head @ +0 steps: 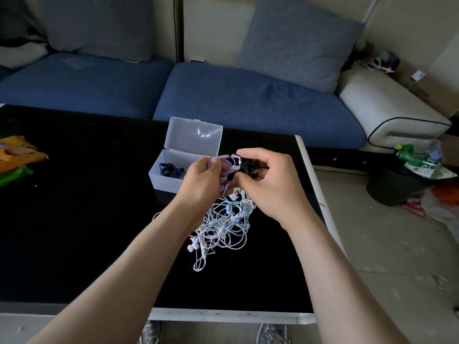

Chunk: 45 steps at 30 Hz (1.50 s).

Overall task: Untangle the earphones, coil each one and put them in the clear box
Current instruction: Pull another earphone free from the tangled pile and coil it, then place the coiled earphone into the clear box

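Black and glossy, the table (74,219) has a white rim, and past its near edge the toes of two shoes (273,333) show on the floor. Toward the table's right edge lies a tangle of white and pale blue earphones (223,227), loose on the top. Just above its far side, the left hand (198,181) grips a coil of purple earphones (227,167), fingers curled round the loops. The right hand (268,184) meets it there, thumb and fingertips pinching a small black clip (248,167) against the coil. Just beyond the left hand, near the far edge, stands the clear box (161,175) with its lid (193,137) tipped up, a coil of dark blue earphones (171,170) inside. Snack bags (17,155) lie at the left edge. Behind the table runs a sofa (248,100) with blue cushions.
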Tool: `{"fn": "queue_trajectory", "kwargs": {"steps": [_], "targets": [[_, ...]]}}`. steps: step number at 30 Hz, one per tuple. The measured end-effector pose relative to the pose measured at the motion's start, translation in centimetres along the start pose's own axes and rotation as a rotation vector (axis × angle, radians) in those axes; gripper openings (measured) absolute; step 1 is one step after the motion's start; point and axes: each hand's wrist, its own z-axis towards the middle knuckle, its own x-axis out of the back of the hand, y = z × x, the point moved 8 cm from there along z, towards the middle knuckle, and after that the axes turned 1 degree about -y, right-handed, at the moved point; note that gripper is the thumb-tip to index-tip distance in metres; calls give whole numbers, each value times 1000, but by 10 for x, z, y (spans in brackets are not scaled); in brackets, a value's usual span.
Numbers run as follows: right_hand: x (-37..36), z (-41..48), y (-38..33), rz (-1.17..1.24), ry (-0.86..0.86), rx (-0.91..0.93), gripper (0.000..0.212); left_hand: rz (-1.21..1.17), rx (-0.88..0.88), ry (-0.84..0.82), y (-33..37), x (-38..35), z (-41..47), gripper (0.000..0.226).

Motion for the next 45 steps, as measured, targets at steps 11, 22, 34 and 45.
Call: {"fn": "queue_trajectory", "kwargs": {"steps": [11,22,34,45], "targets": [[-12,-8,-22,-238,122,263,36,46,1,-35,-1,-1,0,35],[-18,-7,-20,-124,40,187,48,433,-214,65,20,7,-10,30],[-10,-4,-19,-91,121,157,25,664,-525,0,34,-2,-20,11],[-12,-3,-14,-31,137,86,39,658,-578,-35,36,-3,-22,6]]}}
